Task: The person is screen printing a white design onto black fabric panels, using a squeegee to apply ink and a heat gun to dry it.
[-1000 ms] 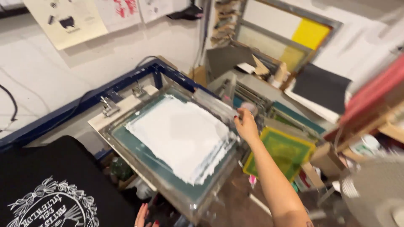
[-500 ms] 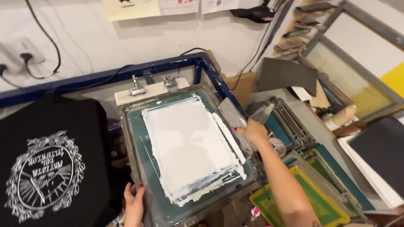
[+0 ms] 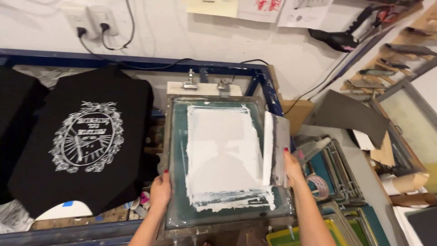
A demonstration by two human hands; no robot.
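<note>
A screen-printing frame lies at the centre of the frame, its green mesh covered by a broad rectangle of white ink. The left hand grips the frame's left edge near the lower corner, fingers curled over the rim with the thumb on top. The right hand clasps the lower end of a squeegee, which stands on its long edge along the right side of the ink patch, its blade smeared white; the fingers are closed round the handle.

At the frame's far end, two metal hinge clamps hold it to a pale wooden bar, which sits against a blue steel press frame running across the upper part of the view. To the left, just beside the screen, a black T-shirt with a white oval wreath print lies flat on a platen; its right edge comes close to the left hand. A second black garment shows at the far left edge.

To the right, crowding the right forearm, are stacked screens with teal mesh, a roll of tape and a dark grey sheet. In the lower right lies a yellow-green screen. Wall sockets with black cables sit at upper left, and paper sheets are pinned along the top.
</note>
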